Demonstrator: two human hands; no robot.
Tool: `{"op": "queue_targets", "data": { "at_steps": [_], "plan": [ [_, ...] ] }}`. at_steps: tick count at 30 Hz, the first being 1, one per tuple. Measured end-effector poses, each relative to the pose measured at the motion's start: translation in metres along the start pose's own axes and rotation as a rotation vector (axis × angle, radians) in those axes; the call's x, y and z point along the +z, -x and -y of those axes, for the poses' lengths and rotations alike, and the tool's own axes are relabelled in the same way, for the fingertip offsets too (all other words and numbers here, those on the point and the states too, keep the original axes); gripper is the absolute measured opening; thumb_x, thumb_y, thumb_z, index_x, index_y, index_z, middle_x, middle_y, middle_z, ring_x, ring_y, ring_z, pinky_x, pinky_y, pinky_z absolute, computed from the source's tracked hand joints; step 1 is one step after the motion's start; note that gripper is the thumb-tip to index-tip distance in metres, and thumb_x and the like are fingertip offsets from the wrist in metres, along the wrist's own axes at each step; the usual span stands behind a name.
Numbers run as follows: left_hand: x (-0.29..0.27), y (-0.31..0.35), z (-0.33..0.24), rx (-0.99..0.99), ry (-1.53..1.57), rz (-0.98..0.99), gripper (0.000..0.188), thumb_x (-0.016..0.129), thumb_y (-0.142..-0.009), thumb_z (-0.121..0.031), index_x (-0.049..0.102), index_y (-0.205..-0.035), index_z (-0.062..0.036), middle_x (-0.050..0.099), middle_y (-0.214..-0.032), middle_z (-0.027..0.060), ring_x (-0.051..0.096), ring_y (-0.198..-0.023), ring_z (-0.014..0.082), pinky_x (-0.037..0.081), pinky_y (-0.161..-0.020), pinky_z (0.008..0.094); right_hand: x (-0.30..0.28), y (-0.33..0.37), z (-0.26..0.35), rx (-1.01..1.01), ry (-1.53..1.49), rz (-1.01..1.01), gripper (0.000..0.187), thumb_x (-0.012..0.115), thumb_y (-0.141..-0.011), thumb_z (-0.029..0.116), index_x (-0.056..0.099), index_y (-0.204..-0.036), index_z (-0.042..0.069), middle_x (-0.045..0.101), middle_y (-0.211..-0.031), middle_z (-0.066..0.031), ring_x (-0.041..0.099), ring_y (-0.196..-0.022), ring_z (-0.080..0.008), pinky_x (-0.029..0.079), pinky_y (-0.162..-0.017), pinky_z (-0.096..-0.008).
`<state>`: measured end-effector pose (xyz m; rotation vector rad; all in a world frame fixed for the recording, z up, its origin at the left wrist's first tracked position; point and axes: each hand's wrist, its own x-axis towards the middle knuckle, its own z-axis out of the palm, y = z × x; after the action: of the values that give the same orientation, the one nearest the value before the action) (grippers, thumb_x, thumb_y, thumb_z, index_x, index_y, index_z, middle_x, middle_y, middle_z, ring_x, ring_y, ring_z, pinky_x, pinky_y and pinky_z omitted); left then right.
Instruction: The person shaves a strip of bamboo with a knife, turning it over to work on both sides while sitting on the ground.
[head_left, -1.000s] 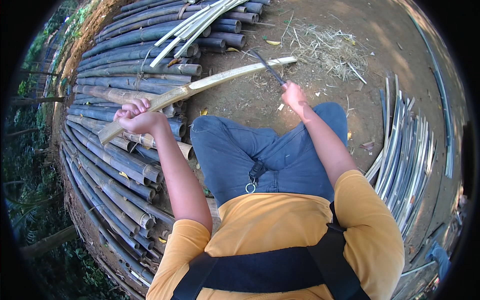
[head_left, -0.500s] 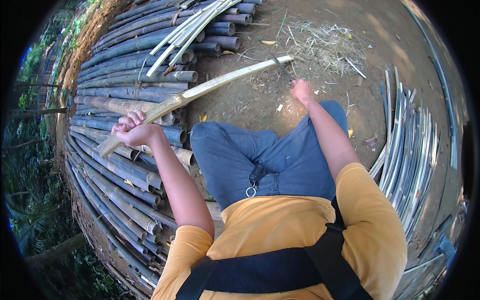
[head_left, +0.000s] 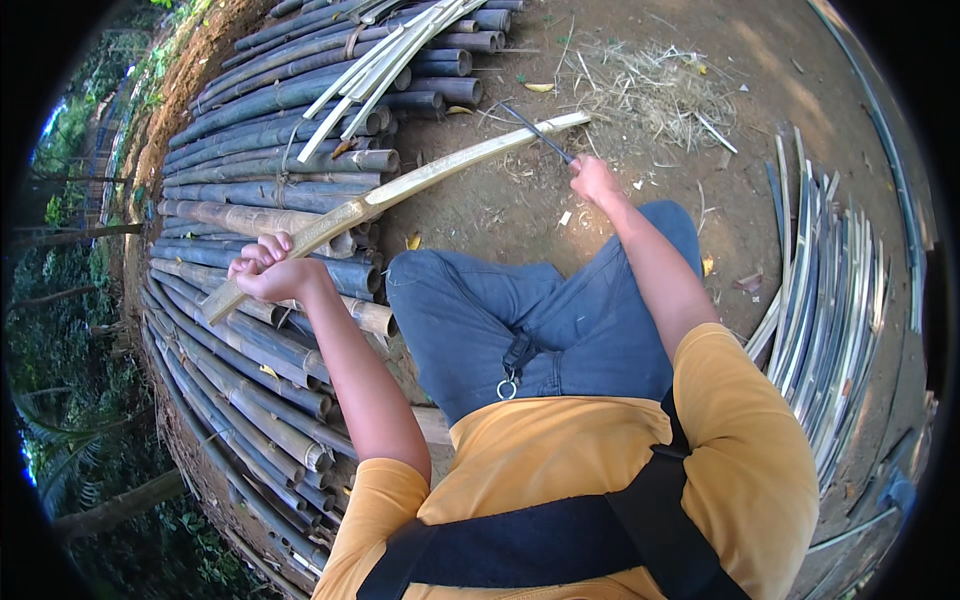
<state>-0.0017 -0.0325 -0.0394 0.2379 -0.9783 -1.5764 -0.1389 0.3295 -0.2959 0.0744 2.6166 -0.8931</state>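
1 bamboo strip (head_left: pixel 430 174) | left hand (head_left: pixel 272 270): fingers curled around it near one end | right hand (head_left: pixel 596 182): fingers gripping knife (head_left: pixel 553 146)

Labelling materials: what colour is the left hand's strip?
The strip is pale yellow; head view shows it best.

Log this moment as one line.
left hand: gripping bamboo strip | right hand: holding knife near strip's far end | nearby: bamboo poles, shavings, slats

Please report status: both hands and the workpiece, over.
Left hand closed on bamboo strip. Right hand holds knife across its far part. Shavings beyond strip's tip.
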Motion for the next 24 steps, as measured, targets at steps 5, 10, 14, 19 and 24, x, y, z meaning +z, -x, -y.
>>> {"op": "queue_targets", "data": {
  "at_steps": [5,10,14,19,24],
  "plan": [
    [0.004,-0.002,-0.005,0.0,-0.02,0.0,0.011,0.036,-0.084,-0.016,0.027,-0.077,-0.0169,0.03,-0.057,-0.002,0.029,-0.046,0.0107,0.026,-0.043,0.0255,-0.009,0.025,0.014,-0.238,0.097,0.057,0.015,0.057,-0.089,0.018,0.061,-0.102,0.011,0.069,-0.104,-0.0193,0.066,-0.1,-0.039,0.052,-0.084,-0.0503],
    [0.02,0.007,0.002,-0.025,-0.016,0.019,0.007,0.037,-0.083,-0.016,0.031,-0.08,-0.0166,0.028,-0.059,-0.0021,0.028,-0.048,0.0104,0.027,-0.044,0.0263,-0.008,-0.02,-0.036,0.092,-0.004,-0.068,0.02,0.055,-0.094,0.024,0.064,-0.108,0.012,0.069,-0.108,-0.019,0.066,-0.105,-0.0362,0.052,-0.087,-0.0488],
    [0.007,0.002,-0.006,0.007,-0.024,0.006,0.011,0.037,-0.082,-0.016,0.027,-0.077,-0.0169,0.028,-0.058,-0.0021,0.028,-0.046,0.0111,0.027,-0.043,0.0261,-0.013,0.005,0.003,-0.033,0.119,0.035,0.022,0.054,-0.097,0.025,0.064,-0.112,0.012,0.069,-0.113,-0.0171,0.065,-0.109,-0.034,0.052,-0.091,-0.0463],
    [0.01,0.006,-0.003,-0.013,-0.043,0.001,0.011,0.037,-0.082,-0.015,0.028,-0.077,-0.0171,0.028,-0.057,-0.0023,0.028,-0.046,0.0106,0.027,-0.043,0.0258,-0.007,-0.013,-0.017,0.0,0.151,0.022,0.024,0.055,-0.098,0.029,0.064,-0.113,0.013,0.068,-0.115,-0.0166,0.065,-0.111,-0.0336,0.051,-0.093,-0.046],
    [0.018,0.011,-0.005,0.0,-0.01,0.038,0.011,0.036,-0.083,-0.015,0.027,-0.078,-0.0169,0.028,-0.057,-0.0025,0.028,-0.047,0.0105,0.027,-0.042,0.0258,-0.002,-0.034,-0.058,0.237,0.047,-0.11,0.031,0.054,-0.099,0.034,0.066,-0.12,0.015,0.067,-0.12,-0.0168,0.064,-0.113,-0.033,0.051,-0.093,-0.0451]
  ]
}}
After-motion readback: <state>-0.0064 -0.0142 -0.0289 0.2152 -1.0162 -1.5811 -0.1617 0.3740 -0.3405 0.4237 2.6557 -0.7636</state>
